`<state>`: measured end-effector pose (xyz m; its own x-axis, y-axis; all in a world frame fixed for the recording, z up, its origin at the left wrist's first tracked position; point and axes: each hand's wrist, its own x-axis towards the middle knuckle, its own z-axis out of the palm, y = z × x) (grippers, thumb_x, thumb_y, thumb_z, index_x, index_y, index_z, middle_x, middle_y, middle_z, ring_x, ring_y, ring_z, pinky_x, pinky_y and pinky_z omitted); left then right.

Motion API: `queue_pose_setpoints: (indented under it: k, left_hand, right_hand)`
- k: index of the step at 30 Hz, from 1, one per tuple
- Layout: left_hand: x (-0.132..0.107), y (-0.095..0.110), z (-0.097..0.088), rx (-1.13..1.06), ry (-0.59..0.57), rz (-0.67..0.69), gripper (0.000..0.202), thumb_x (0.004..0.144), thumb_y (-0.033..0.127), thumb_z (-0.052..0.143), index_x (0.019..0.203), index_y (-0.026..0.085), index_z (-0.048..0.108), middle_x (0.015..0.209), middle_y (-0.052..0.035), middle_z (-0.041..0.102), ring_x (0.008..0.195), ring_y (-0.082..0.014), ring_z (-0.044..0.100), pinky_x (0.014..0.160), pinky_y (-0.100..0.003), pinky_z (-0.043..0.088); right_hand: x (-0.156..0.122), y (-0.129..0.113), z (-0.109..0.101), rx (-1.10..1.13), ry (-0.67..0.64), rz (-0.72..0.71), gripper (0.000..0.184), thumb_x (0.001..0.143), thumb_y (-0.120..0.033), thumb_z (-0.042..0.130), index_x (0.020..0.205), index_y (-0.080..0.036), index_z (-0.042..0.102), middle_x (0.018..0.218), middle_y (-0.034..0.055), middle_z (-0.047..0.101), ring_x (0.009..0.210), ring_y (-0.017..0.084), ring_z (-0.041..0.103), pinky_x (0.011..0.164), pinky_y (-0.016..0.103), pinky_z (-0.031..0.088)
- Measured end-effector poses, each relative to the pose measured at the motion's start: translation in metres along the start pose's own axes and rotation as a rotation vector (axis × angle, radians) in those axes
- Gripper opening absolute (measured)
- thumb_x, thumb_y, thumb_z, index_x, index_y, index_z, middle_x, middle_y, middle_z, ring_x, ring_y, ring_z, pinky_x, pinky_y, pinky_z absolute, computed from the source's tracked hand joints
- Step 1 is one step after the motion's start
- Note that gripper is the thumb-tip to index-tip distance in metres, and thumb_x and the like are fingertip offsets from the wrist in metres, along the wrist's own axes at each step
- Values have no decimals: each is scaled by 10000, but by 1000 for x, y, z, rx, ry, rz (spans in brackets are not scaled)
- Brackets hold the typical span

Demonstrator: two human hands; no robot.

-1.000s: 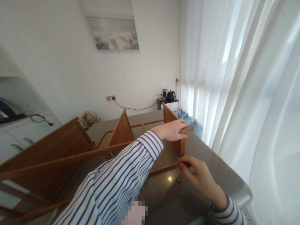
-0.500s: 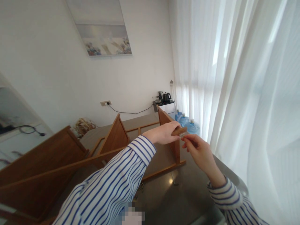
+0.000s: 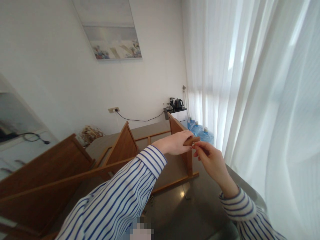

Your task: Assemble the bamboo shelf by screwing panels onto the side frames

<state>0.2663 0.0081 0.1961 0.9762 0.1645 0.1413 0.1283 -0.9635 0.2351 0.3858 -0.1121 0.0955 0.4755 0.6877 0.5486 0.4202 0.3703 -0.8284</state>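
My left hand [image 3: 175, 142] is closed around the end of a wooden slat [image 3: 189, 142], which sits above an upright wooden panel [image 3: 178, 124]. Against the slat's near side, my right hand [image 3: 208, 156] pinches a small silvery metal screw [image 3: 193, 143] between thumb and fingertips. Most of the screw is hidden by the fingers. The panel stands in a wooden frame whose lower rail [image 3: 175, 182] rests on the grey-brown table [image 3: 172, 206]. A thin L-shaped hex key [image 3: 186, 192] lies on the table before that rail.
More wooden panels [image 3: 122, 143] and a long slanting rail [image 3: 75, 180] fill the left side. Small metal parts [image 3: 150, 200] lie beside my left sleeve. Beyond the table are a cabinet with a kettle [image 3: 178, 103], large water bottles [image 3: 205, 135] and a curtain [image 3: 250, 100].
My right fingers have come slightly closer to the slat, and less of the metal screw shows. My left hand keeps its hold on the slat.
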Motion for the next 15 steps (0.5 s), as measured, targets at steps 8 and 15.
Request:
queue_pose_setpoints:
  k: [8, 15]
  left_hand:
    - [0, 2, -3, -4, -10, -12, 171, 839, 299, 568, 957, 187, 516, 950, -38, 592, 859, -179, 591, 721, -287, 452]
    - [-1, 4, -4, -18, 0, -16, 185, 792, 302, 583, 926, 189, 524, 915, -30, 597, 812, -171, 573, 678, -266, 431]
  right_hand:
    - [5, 2, 3, -15, 19, 6, 295, 868, -443, 587, 998, -192, 671, 756, 35, 697, 628, 159, 639, 563, 278, 507]
    - [8, 1, 5, -24, 30, 9, 288, 868, -446, 589, 980, -194, 672, 784, 39, 697, 628, 154, 629, 549, 270, 499]
